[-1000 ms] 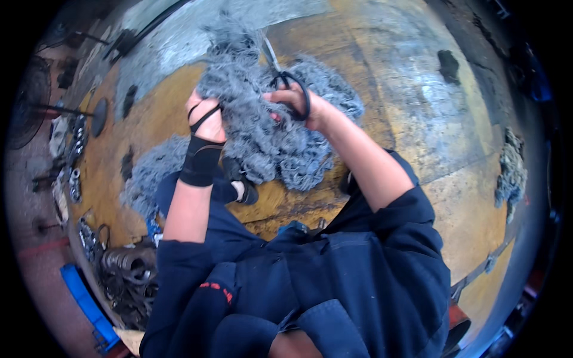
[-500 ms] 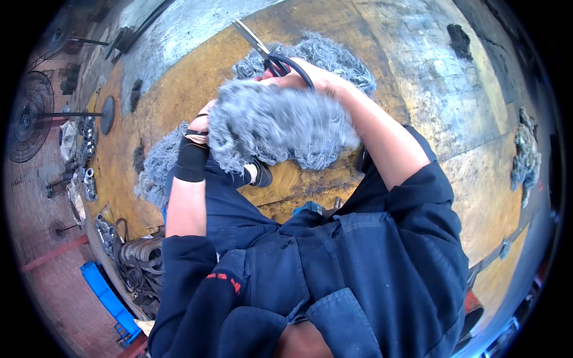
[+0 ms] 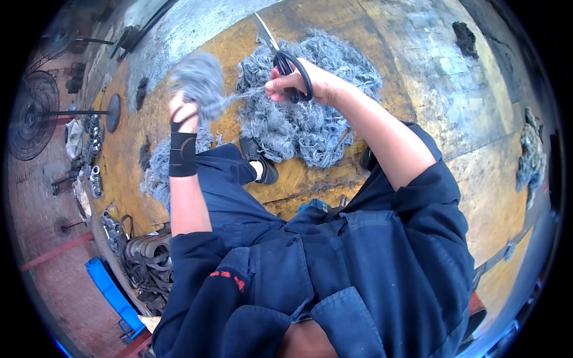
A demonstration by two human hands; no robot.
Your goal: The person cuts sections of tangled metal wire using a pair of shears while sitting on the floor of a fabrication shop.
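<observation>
My left hand point(image 3: 184, 112), with a black wrist wrap, is closed on a clump of tangled grey yarn point(image 3: 200, 80) that is blurred by motion. Thin strands stretch from this clump toward the fingertips of my right hand point(image 3: 307, 80). That hand carries a pair of scissors point(image 3: 292, 68) with dark handles, its blades pointing up and to the left. Whether its fingertips also pinch the strands is hard to tell. Beneath and beyond it, a large heap of grey yarn point(image 3: 310, 125) lies on the floor between my feet.
A smaller yarn pile point(image 3: 158, 170) lies by my left leg. Metal rings and belts point(image 3: 149, 253) lie at the left, with a blue plastic object point(image 3: 113, 295) farther out. A fan point(image 3: 33, 113) stands at the far left. More fibre point(image 3: 530, 158) lies at the right.
My left hand has swung left and up with a clump, away from the right hand. The large bundle formerly between my hands is gone from there, and the floor heap shows fully.
</observation>
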